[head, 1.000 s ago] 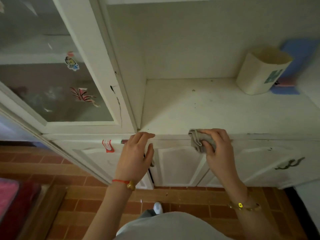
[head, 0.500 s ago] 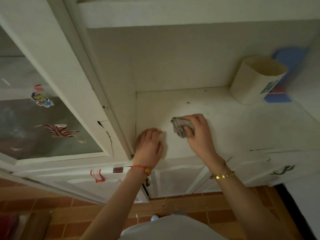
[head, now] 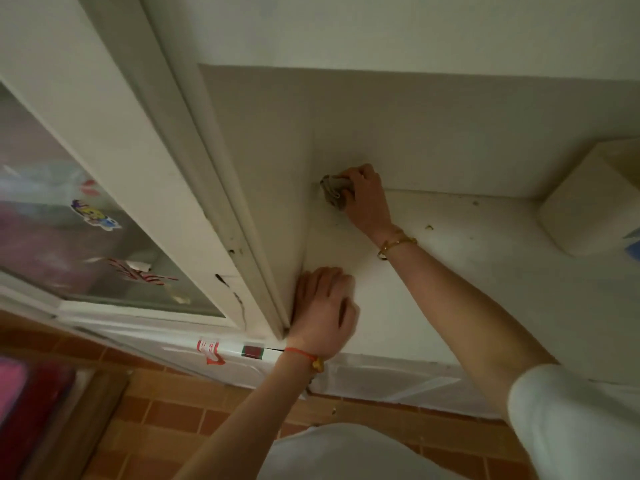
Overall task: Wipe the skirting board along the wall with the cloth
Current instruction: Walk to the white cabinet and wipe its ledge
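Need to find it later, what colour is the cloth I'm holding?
Grey cloth, gripped by your right hand, head view.

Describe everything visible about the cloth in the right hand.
The cloth is a small grey-beige rag, soft and bunched into folds. The right hand grips it, fingers curled over its top, so only its left part shows. It is pressed into the back left corner of the cabinet shelf, where the shelf meets the back wall.

Grey cloth (head: 334, 192), cream shelf (head: 450, 271), seemingly terracotta floor tiles (head: 173, 417).
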Motion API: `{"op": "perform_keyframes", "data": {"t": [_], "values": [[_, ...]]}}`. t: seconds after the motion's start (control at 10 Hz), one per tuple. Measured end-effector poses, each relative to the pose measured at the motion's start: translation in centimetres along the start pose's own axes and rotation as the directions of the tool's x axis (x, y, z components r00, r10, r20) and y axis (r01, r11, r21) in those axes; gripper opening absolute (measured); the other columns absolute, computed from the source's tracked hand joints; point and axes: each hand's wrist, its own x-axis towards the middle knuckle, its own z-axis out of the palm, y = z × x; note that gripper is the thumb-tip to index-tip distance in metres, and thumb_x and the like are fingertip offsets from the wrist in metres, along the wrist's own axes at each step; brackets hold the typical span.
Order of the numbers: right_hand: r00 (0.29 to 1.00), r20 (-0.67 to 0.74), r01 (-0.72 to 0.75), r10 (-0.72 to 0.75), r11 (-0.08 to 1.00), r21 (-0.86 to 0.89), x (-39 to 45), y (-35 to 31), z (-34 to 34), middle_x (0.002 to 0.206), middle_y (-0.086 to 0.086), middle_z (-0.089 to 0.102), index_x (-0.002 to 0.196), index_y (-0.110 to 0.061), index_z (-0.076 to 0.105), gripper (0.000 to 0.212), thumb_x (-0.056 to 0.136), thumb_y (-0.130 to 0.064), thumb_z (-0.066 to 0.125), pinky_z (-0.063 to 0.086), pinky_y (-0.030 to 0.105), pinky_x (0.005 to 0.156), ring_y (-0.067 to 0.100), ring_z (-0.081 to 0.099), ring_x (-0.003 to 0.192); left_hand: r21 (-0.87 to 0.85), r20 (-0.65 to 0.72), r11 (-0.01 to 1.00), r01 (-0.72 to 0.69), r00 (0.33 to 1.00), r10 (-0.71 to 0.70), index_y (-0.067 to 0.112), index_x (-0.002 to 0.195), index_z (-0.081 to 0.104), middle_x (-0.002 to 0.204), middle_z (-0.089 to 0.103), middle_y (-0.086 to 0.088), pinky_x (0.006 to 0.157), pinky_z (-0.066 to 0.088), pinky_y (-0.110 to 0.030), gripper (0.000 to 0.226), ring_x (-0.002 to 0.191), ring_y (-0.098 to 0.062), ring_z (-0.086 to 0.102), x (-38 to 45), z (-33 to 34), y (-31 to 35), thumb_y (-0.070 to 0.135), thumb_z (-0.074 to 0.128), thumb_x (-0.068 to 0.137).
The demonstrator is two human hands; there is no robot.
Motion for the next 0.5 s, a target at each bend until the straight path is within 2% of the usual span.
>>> {"op": "perform_keyframes", "data": {"t": [0.1, 0.3, 0.5], "values": [[0.999, 0.04, -0.034, 0.034, 0.999, -0.004, 1.6, -0.1, 1.8, 0.113, 0.023, 0.051, 0.108, 0.0, 0.061, 0.026, 0.083, -0.001, 0.057, 0.049, 0.05, 0.08, 0.039, 0.051, 0.098, -0.011, -0.002, 1.0, 0.009, 1.0, -0.009, 0.016, 0.119, 0.058, 0.128, 0.057, -0.006, 0.108, 0.036, -0.053, 0.034, 0.121, -0.03, 0.049, 0.0, 0.1, -0.2, 0.027, 0.053, 0.088], [0.997, 0.075, -0.034, 0.037, 0.999, -0.037, 2.3, -0.2, 3.5, 0.119, 0.024, 0.049, 0.113, 0.001, 0.058, 0.027, 0.086, -0.002, 0.056, 0.047, 0.048, 0.084, 0.04, 0.05, 0.104, -0.026, -0.033, 1.0, 0.016, 0.999, -0.016, 0.016, 0.12, 0.058, 0.129, 0.058, -0.006, 0.111, 0.035, -0.052, 0.033, 0.123, -0.028, 0.049, 0.0, 0.2, -0.2, 0.025, 0.057, 0.088], [0.997, 0.065, -0.031, 0.033, 0.999, -0.022, 1.5, -0.2, 1.6, 0.122, 0.021, 0.05, 0.121, -0.003, 0.056, 0.035, 0.088, -0.014, 0.061, 0.045, 0.045, 0.088, 0.038, 0.048, 0.107, -0.034, -0.051, 0.999, 0.011, 0.999, -0.013, 0.016, 0.122, 0.059, 0.13, 0.059, -0.006, 0.11, 0.037, -0.052, 0.035, 0.124, -0.028, 0.049, 0.0, 0.1, -0.4, 0.027, 0.056, 0.089]]}}
